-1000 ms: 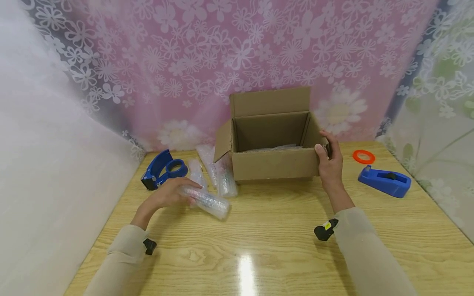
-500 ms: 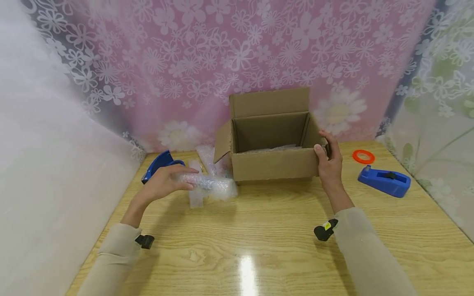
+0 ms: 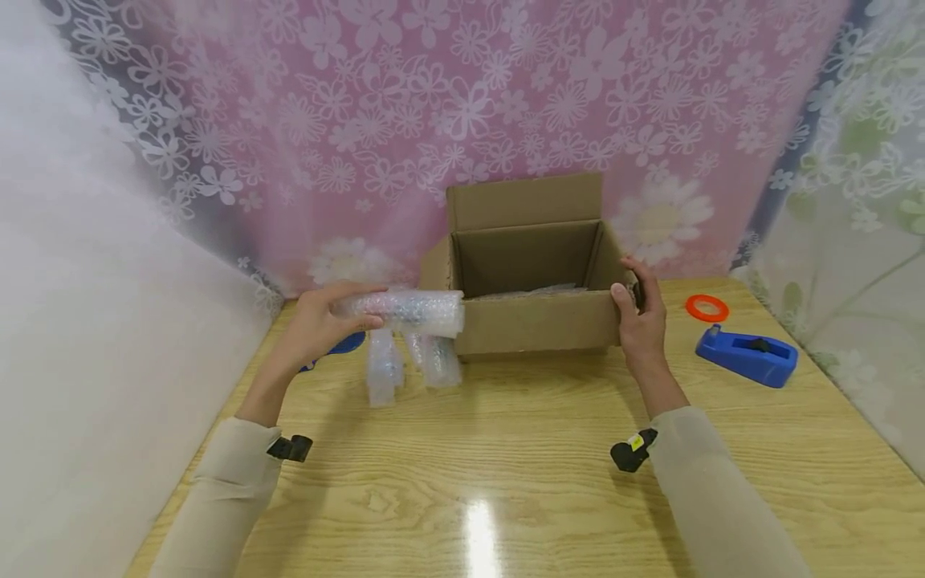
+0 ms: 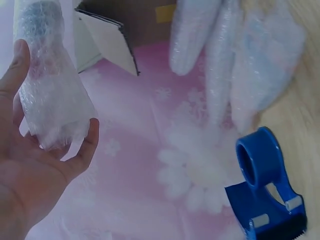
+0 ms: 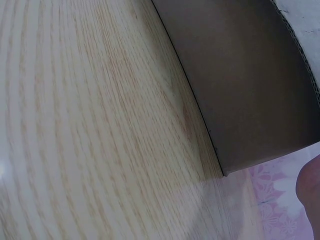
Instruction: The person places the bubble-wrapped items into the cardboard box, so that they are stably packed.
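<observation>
My left hand [image 3: 311, 329] grips one end of a bubble-wrapped bundle [image 3: 422, 311], holding it level above the table, its far end at the box's left front corner. Bluish and pink tints show through the wrap. In the left wrist view, thumb and fingers curl round the bundle [image 4: 50, 95]. My right hand [image 3: 643, 321] holds the right side of the open cardboard box [image 3: 538, 325], thumb outside near the front corner. Clear wrap [image 3: 535, 291] shows low inside the box. The right wrist view has the box's brown side [image 5: 245, 85] and a bit of hand [image 5: 310, 192].
Several more wrapped bundles [image 3: 441, 361] lie left of the box. A blue tape gun [image 4: 260, 165] stands behind the left hand. On the right are an orange tape roll [image 3: 706, 308] and a blue desktop tape dispenser [image 3: 747, 356]. A flowered curtain [image 3: 361, 120] hangs behind.
My left hand has lifted the wrapped bundle off the table area, up and back toward the box's left side, turning it level. The right hand keeps its hold on the box.
</observation>
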`<state>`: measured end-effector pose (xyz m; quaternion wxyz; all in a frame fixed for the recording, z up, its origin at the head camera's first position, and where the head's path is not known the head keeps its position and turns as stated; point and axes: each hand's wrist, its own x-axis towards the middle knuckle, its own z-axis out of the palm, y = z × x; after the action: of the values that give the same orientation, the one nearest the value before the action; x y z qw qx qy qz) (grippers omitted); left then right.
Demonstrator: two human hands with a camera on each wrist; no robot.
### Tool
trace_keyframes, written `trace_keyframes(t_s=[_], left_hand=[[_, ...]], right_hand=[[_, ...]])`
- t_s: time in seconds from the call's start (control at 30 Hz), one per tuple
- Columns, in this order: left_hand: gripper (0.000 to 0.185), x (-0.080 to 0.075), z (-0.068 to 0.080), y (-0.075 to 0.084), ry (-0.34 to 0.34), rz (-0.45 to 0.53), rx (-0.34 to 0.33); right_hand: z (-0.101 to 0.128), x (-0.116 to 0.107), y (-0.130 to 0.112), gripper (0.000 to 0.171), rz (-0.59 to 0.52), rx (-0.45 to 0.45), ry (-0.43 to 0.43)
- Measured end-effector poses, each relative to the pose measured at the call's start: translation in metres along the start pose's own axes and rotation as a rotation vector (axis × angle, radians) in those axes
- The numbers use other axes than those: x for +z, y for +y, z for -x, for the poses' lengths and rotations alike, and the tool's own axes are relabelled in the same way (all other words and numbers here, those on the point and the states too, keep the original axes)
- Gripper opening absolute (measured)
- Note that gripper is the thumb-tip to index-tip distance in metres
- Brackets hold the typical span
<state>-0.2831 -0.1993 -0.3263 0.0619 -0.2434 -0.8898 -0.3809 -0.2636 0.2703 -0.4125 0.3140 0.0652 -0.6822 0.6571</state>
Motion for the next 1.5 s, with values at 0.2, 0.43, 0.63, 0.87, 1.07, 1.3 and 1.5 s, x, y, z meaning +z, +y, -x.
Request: trace_keyframes(t_s=[0.2, 0.43, 0.63, 0.87, 1.07, 1.3, 1.5], left_hand=[[0.058, -0.003, -0.017, 0.018, 0.060, -0.026, -0.003], [0.059, 0.001, -0.033, 0.040, 0.150, 0.039, -0.067], [0.053, 0.014, -0.051, 0.059, 0.226, 0.117, 0.005], [0.052, 0.032, -0.072, 0.079, 0.259, 0.162, 0.067], [0.052, 0.052, -0.088, 0.092, 0.234, 0.148, 0.101], [0.053, 0.080, -0.098, 0.102, 0.178, 0.189, 0.067], [0.055, 0.101, -0.110, 0.107, 0.158, 0.110, 0.081]], right_hand=[[-0.002, 0.000, 0.001, 0.045, 0.000, -0.025, 0.019], [-0.002, 0.000, 0.003, 0.045, -0.021, -0.033, 0.006], [-0.001, 0.000, 0.001, 0.045, -0.015, -0.022, 0.001], [0.001, 0.001, -0.001, 0.045, 0.007, -0.017, 0.001], [0.000, 0.002, 0.000, 0.045, 0.010, -0.027, 0.003], [0.000, 0.002, 0.003, 0.044, 0.009, -0.029, 0.008], [-0.002, 0.003, 0.002, 0.044, -0.004, -0.030, 0.021]])
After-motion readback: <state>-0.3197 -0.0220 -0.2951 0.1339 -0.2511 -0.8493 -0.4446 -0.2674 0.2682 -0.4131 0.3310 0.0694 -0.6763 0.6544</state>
